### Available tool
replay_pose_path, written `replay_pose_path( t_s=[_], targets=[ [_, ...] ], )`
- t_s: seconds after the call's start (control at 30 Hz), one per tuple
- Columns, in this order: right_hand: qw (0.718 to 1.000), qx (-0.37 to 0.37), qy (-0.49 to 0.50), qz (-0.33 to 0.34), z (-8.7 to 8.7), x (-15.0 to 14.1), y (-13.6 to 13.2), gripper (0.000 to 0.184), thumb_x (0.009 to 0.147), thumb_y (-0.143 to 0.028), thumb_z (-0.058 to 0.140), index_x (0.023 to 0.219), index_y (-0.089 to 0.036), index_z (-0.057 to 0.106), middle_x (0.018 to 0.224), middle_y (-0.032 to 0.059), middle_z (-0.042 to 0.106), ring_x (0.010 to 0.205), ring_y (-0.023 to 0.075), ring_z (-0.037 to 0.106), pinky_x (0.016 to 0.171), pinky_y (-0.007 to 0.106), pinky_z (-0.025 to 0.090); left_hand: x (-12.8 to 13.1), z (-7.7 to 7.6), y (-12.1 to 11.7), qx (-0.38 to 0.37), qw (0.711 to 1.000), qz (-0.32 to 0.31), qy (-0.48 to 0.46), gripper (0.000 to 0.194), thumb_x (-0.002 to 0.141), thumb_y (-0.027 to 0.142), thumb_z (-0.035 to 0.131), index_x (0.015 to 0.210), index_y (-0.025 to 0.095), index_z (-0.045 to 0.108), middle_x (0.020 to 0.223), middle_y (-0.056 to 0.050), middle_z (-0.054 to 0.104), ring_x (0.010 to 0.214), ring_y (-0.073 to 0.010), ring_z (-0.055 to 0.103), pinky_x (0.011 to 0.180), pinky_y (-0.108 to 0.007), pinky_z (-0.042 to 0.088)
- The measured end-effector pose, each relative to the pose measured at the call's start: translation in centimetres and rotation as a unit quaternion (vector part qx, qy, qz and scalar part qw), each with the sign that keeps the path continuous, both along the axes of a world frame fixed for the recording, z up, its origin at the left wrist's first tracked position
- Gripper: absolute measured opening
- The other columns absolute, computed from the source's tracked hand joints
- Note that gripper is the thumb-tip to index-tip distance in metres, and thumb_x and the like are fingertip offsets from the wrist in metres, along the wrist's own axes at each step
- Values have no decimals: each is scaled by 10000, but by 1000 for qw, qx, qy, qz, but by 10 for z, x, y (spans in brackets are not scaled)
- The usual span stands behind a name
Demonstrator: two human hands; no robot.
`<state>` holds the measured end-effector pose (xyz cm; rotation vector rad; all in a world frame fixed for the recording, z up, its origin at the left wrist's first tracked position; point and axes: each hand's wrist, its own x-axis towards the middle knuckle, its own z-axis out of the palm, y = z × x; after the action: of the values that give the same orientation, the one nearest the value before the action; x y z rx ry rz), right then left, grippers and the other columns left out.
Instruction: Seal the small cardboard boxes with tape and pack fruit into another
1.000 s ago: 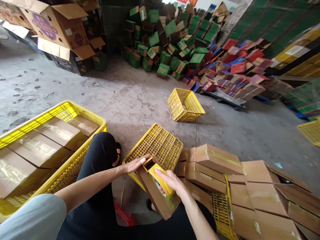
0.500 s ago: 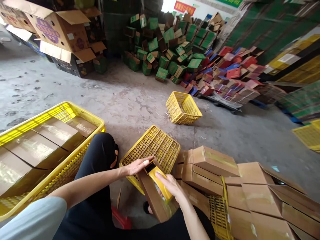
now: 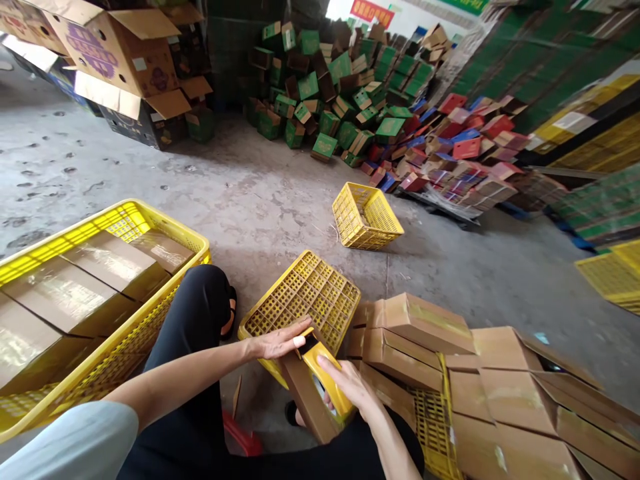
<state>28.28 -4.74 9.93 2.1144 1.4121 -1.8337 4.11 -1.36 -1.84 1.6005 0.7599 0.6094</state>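
My right hand (image 3: 353, 387) is wrapped round a yellow tape dispenser (image 3: 330, 380), its dark front end pointing away from me. Beneath the dispenser, a narrow brown cardboard box (image 3: 306, 403) stands on a slant between my knees. My left hand (image 3: 280, 341) lies flat with fingers stretched out at the far end of that box, its fingertips close to the dispenser's front. An upturned yellow plastic crate (image 3: 313, 293) is under the far end of the box. Part of the tape roll is hidden by my right fingers.
On the left, a large yellow crate (image 3: 165, 230) holds several taped boxes. Stacked cardboard boxes (image 3: 520, 393) fill the right side. A smaller yellow crate (image 3: 367, 217) sits ahead on the concrete floor. Piles of green cartons (image 3: 325, 147) and red cartons (image 3: 467, 148) lie further back.
The tape dispenser and my right hand have shifted slightly right and towards me along the box. My left hand stays at the far end, its fingers a little lower and further right.
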Motion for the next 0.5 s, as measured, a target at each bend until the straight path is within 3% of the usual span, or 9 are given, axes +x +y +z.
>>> replay_pose_path(
  t_s=[0.17,0.3,0.5],
  targets=[
    [1000,-6,4,-18,-1,18,-17,536,920,-696,556,905,-168,648,587,73,699,505,200,674,526,284,563,3,-6,-7,101,994,-31,13,846,1020,754,337,1690,255,200,1749,-21,133,1621,-294,99,1330,-459,102],
    [1000,15,4,-16,-10,18,-24,520,886,-695,613,880,-175,642,541,39,684,496,197,681,501,258,555,4,-11,-10,196,978,-69,37,930,991,772,411,1686,185,218,1744,-102,109,1616,-320,122,1329,-454,90],
    [998,54,8,-24,-16,10,-23,514,879,-678,629,790,-172,645,507,33,667,450,172,647,462,234,527,-3,-17,-8,210,972,-77,76,968,972,785,445,1685,172,214,1739,-129,138,1611,-326,148,1328,-439,104]
  ],
)
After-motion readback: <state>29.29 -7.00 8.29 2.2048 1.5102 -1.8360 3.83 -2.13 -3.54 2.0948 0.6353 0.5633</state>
